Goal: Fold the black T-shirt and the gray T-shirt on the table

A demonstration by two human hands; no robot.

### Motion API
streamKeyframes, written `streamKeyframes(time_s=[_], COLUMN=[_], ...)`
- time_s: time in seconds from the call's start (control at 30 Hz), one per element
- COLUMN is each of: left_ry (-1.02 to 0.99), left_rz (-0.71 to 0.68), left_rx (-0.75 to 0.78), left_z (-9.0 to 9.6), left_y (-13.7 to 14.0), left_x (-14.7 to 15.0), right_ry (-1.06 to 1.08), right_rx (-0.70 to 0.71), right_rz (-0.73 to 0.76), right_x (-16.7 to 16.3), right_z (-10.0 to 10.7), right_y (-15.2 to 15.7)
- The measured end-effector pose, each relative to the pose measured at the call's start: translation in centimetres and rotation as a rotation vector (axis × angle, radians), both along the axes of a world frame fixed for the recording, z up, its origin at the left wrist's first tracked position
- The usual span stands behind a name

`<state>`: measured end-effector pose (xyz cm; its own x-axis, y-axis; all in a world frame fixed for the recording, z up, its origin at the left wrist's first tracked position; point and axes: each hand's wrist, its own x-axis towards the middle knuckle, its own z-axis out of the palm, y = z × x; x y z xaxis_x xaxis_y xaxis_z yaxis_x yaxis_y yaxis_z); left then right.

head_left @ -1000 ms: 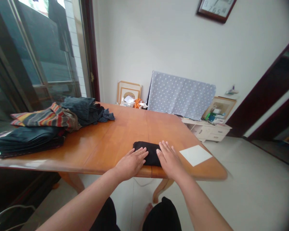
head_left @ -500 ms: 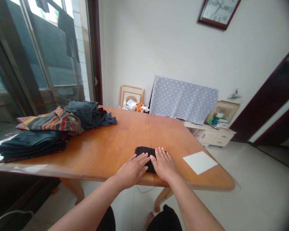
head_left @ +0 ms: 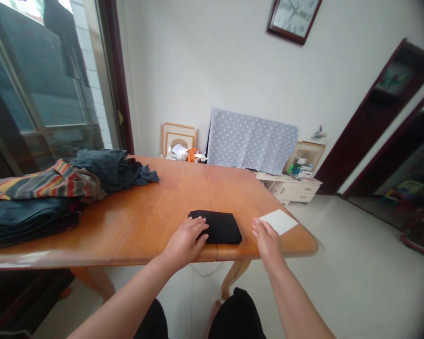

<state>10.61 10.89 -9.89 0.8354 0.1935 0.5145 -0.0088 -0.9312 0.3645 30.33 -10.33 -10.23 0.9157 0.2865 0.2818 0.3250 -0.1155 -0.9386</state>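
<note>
A folded black garment (head_left: 224, 228) lies as a neat rectangle close to the table's front edge. My left hand (head_left: 184, 239) rests on its left end, fingers stretched over the cloth and holding nothing. To the right of the garment, apart from it, is my right hand (head_left: 268, 242), turned on its side with the fingers slightly bent and no object visible in it. Just behind and beside that hand, a white sheet (head_left: 281, 221) lies flat on the table; whether they touch I cannot tell.
On the wooden table (head_left: 155, 207), a pile at the left holds folded dark clothes (head_left: 28, 216), a striped garment (head_left: 56, 181) and crumpled blue clothing (head_left: 109, 167). Behind stand a polka-dot cloth cover (head_left: 250, 139) and a low white cabinet (head_left: 293, 190).
My right hand has lifted off the black garment and moved right, toward the white sheet. The left hand stays on the garment's left part. The view has turned to the right.
</note>
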Motion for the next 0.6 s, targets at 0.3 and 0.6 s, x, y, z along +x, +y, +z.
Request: streamKeyframes(time_s=[0.3,0.6], left_ry=[0.157,0.21], left_rz=[-0.12,-0.111], left_rx=[0.178,0.244], left_z=[1.8,2.1], left_y=[-2.5,-2.8], left_x=[2.2,3.0], right_ry=[0.493,0.899], right_rx=[0.265,0.434], right_rz=[0.053,0.308], right_x=[-5.7,-10.8], right_z=[-1.0,-0.4], right_y=[-2.8,-0.8])
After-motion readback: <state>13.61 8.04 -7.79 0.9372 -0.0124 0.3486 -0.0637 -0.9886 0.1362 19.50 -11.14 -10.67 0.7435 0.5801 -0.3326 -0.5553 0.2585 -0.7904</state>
